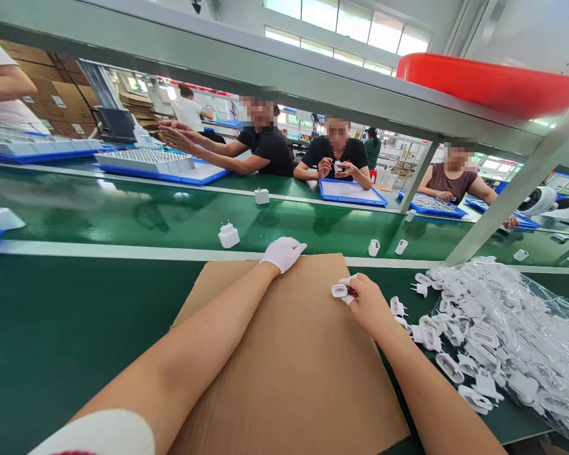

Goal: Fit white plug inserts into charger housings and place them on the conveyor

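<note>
My left hand (282, 252) wears a white glove and lies at the far edge of a brown cardboard sheet (289, 366), fingers together and stretched toward the belt, holding nothing. A white charger (228, 235) stands on the green belt just beyond it. My right hand (363, 302), with white finger cots, pinches a small white plug part (340, 290) above the right side of the cardboard. A heap of the same white plug parts (474, 347) spreads to the right of that hand, partly on a clear plastic bag (540, 328).
A green conveyor belt (123, 215) carries a few white chargers and parts (373, 247). Across it, several people sit at blue trays (351, 191). A metal post (512, 189) slants up at the right. A red bin (488, 82) rests on the overhead shelf.
</note>
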